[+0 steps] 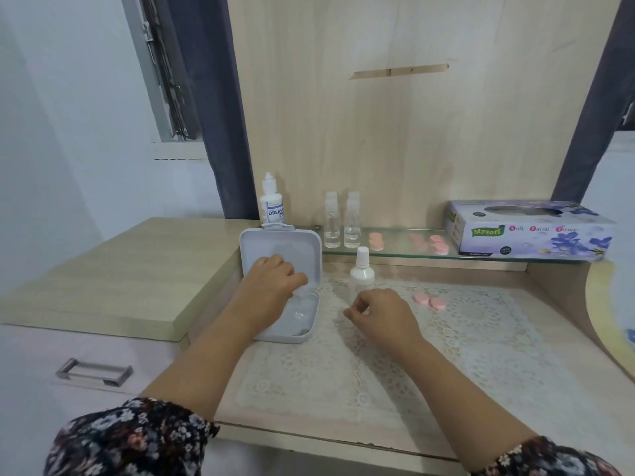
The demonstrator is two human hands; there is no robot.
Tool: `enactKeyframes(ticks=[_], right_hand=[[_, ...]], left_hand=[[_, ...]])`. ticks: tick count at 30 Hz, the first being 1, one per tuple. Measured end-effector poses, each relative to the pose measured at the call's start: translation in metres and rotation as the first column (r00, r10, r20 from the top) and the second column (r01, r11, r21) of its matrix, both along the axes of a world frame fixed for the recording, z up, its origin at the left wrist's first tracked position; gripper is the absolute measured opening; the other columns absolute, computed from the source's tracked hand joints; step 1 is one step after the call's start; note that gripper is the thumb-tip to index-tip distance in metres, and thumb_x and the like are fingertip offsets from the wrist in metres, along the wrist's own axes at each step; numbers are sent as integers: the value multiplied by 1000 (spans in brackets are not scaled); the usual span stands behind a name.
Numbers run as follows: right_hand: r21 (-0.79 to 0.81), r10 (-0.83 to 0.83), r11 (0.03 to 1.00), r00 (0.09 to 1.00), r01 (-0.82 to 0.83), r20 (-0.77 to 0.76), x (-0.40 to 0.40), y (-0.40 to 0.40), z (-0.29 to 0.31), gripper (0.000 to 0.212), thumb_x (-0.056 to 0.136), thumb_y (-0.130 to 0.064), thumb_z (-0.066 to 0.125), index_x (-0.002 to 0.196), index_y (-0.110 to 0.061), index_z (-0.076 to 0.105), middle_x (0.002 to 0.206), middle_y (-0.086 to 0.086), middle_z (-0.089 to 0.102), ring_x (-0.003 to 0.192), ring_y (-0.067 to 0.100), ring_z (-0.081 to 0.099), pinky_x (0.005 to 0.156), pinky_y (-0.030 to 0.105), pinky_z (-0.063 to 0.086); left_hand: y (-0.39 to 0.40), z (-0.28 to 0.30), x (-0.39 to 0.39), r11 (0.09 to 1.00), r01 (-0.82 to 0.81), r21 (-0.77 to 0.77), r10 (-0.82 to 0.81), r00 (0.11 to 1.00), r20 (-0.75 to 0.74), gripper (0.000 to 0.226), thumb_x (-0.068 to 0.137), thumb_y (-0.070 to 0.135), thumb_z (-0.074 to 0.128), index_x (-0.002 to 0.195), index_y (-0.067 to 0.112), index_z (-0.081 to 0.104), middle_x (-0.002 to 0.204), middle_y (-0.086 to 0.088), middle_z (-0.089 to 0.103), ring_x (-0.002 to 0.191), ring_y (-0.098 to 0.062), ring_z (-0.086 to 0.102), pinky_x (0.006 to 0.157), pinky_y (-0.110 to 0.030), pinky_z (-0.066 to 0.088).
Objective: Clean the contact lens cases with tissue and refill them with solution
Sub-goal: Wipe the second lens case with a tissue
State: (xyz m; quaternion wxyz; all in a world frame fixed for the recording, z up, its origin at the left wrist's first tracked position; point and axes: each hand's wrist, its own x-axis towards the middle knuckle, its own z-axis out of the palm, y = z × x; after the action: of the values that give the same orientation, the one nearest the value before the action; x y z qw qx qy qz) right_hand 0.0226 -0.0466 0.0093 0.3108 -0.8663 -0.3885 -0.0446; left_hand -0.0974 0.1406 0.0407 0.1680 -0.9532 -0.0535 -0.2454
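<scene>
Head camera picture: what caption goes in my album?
Left hand reaches into the open white box; pink lens case waits on the lace mat.

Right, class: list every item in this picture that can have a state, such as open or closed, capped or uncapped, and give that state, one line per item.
White box: open, lid up.
Small white bottle: capped, upright.
Labelled solution bottle: capped, upright.
Two clear bottles: capped, upright.
Pink lens case on the lace mat: caps on.
Tissue box: top opening, no tissue sticking out.
Left hand: fingers curled, in the box.
Right hand: fingertips pinched; contents unclear.
</scene>
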Motion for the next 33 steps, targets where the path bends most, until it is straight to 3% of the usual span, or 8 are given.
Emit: enactKeyframes(ticks=[7, 9, 12, 17, 23, 28, 33], right_hand=[[3, -16, 1000, 1000, 16, 4, 8, -9, -2, 21, 87, -40, 64, 82, -20, 66, 88, -6, 65, 85, 13, 57, 71, 29, 46], [1, -25, 1000, 999, 25, -21, 12, -15, -3, 22, 87, -40, 65, 82, -19, 66, 86, -7, 65, 82, 12, 57, 67, 27, 44], [36, -63, 997, 993, 67, -99, 21, -28, -8, 21, 86, -40, 65, 77, -21, 63, 81, -11, 63, 75, 7, 57, 61, 25, 43], [49, -154, 985, 975, 164, -161, 39, -55, -12, 21, 89, -38, 63, 75, -23, 62, 78, -12, 61, 76, 4, 55, 61, 25, 42], [99, -336, 926, 914, 365, -227, 60, -91, -18, 22, 89, -39, 58, 75, -23, 60, 73, -6, 62, 71, 13, 57, 55, 27, 39], [175, -333, 899, 886, 401, -322, 67, -105, -28, 20, 88, -35, 62, 73, -21, 61, 70, -5, 64, 70, 14, 59, 59, 30, 44], [130, -343, 910, 890, 394, -300, 67, -104, -28, 22, 86, -36, 62, 70, -22, 59, 66, -7, 61, 66, 10, 57, 52, 27, 36]], left_hand=[[7, -10, 4, 999, -31, -29, 32, 999, 35, 35, 52, 6, 88, 80, 16, 68, 66, 0, 58, 65, -26, 55, 57, -34, 43], [3, -13, 5, 983, -98, -156, 110, 992, 66, 30, 65, 19, 86, 90, 15, 70, 76, -1, 66, 77, -27, 58, 68, -36, 44], [-14, -16, 9, 891, -126, -437, 188, 977, 101, 30, 88, 31, 66, 114, 16, 66, 96, -2, 68, 100, -25, 53, 87, -36, 36], [-70, -20, 30, 664, 33, -747, 137, 977, 166, 29, 87, 37, 63, 112, 23, 67, 93, 2, 61, 95, -16, 55, 86, -33, 45], [-124, -43, 72, 522, 19, -853, 102, 991, 84, 29, 83, 41, 66, 109, 29, 68, 101, 1, 61, 98, -16, 57, 89, -34, 48], [-143, -57, 96, 528, 26, -849, 80, 994, 80, 33, 83, 37, 68, 112, 22, 70, 104, 0, 65, 104, -20, 53, 92, -37, 47], [-144, -66, 103, 554, -31, -832, 107, 994, 34, 33, 85, 41, 66, 115, 25, 69, 107, 1, 59, 107, -19, 47, 94, -33, 42]])
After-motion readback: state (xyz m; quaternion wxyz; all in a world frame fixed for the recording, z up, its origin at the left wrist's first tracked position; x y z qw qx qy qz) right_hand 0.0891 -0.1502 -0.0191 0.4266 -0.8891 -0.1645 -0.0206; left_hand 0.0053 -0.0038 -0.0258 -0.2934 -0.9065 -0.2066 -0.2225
